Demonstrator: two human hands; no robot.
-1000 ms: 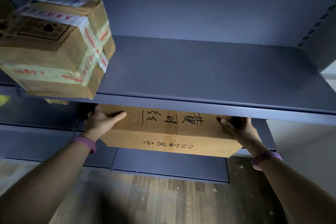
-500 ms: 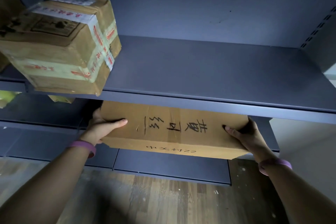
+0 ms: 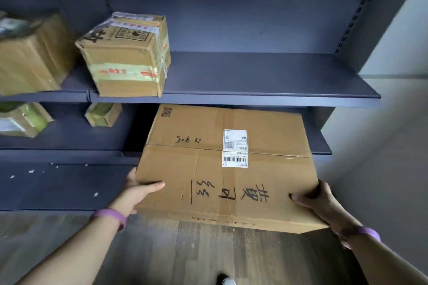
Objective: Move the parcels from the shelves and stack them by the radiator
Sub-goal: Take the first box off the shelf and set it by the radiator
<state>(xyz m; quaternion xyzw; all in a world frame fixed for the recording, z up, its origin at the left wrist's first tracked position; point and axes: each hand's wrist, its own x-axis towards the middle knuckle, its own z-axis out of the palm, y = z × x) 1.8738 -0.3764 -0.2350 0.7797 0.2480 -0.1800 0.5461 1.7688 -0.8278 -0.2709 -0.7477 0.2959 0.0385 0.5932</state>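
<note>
A large flat cardboard parcel with handwritten black characters and a white barcode label sticks out over the front of the lower shelf, most of it clear of the shelf. My left hand grips its near left corner, thumb on top. At the near right corner my right hand holds the parcel the same way, fingers hidden under it. A taped square parcel stands on the upper shelf. The radiator is not in view.
Another brown box sits at the far left of the upper shelf. Two small green-taped parcels lie on the lower shelf. A dark bottom shelf juts out at left. Wooden floor lies below; a pale wall stands right.
Both hands have pulled the large parcel out from under the upper shelf toward me, so its label and whole top now show. The view has drawn back from the shelves.
</note>
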